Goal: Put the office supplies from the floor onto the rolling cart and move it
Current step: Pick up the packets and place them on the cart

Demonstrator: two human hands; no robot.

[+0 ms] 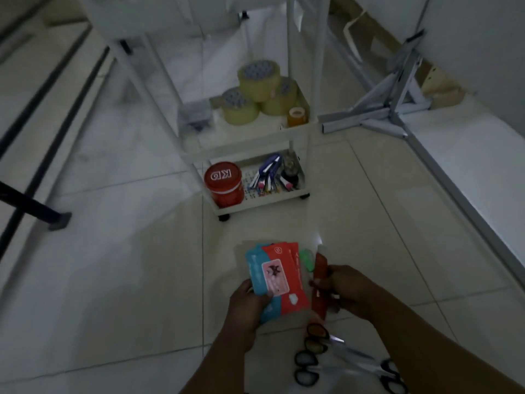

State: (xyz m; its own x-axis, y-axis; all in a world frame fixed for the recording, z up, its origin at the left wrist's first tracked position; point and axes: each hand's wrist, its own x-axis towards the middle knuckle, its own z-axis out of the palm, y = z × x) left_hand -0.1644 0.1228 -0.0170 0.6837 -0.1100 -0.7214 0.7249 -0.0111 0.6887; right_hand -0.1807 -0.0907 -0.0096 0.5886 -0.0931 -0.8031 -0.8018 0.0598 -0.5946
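Gathering for one trip, flat packets point(279, 275) are pinched by the left hand point(250, 304). A red cutter point(320, 282) is gripped in the right hand point(345, 291), fingers curled, short of the cart point(255, 139).

Both forearms reach forward, close together. Left hand point(247, 304) has its fingers curled in a grip, thumb on top; right hand point(345, 290) is curled tight too.

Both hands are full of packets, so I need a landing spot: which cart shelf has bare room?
The middle shelf has a bare strip along its front edge, before the tape rolls and clear box. The bottom shelf is crowded: red tub, then pens filling the rest.
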